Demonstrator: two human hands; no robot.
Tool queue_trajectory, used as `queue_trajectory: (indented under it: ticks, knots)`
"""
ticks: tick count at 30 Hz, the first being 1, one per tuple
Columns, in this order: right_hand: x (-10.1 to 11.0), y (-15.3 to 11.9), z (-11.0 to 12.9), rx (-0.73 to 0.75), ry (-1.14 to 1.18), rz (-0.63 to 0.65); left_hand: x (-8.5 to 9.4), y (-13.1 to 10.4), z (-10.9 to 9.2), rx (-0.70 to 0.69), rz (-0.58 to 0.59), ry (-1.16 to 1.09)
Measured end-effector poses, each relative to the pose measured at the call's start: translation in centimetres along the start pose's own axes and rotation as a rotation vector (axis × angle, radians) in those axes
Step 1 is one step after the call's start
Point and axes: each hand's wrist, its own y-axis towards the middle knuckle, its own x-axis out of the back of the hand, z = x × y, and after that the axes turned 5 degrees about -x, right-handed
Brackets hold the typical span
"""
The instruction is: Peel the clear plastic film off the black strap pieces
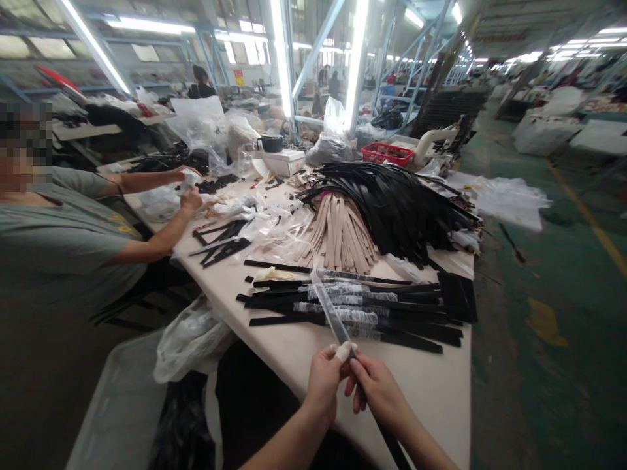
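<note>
Left hand [324, 377], pinching clear sleeve [327, 305]; right hand [376, 382], black strap [386, 436], near counter's [414, 382] front edge; apparently sleeving; next needs steady feeding.

I count, at the fingers [361, 371], one black strap [390, 445] and one clear plastic strip [327, 305]; beyond them, one red basket [378, 157], one white box [289, 164], one black mug [272, 143]; heaped black straps [399, 202] overlap, uncountable.
</note>
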Motion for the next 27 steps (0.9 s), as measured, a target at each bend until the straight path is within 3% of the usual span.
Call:
queue_trajectory:
  ticks: [4, 10, 15, 20, 22, 25, 27]
  knots:
    - [-0.2, -0.1, -0.2, -0.037, 0.037, 0.032, -0.1, 1.0, -1.2, 0.044, 0.050, -0.077]
    - [-0.8, 0.1, 0.5, 0.067, -0.039, -0.112, -1.5, 0.9, 0.4, 0.069, 0.010, -0.024]
    - [-0.6, -0.6, 0.1, -0.056, -0.013, 0.017, -1.4, 1.4, -1.1, -0.179, -0.103, -0.080]
    - [-0.8, 0.0, 0.6, 0.078, -0.147, -0.199, -1.9, 0.3, 0.3, -0.012, -0.052, 0.011]
    - [-0.9, -0.1, 0.6, 0.042, -0.100, -0.135, -1.8, 0.3, 0.2, -0.039, -0.066, -0.013]
    - [-1.0, -0.4, 0.3, -0.059, -0.010, 0.012, -1.4, 0.6, -0.5, -0.191, -0.137, -0.073]
    - [-1.1, -0.4, 0.3, -0.035, -0.042, -0.027, -1.2, 0.4, -0.1, -0.183, -0.129, -0.050]
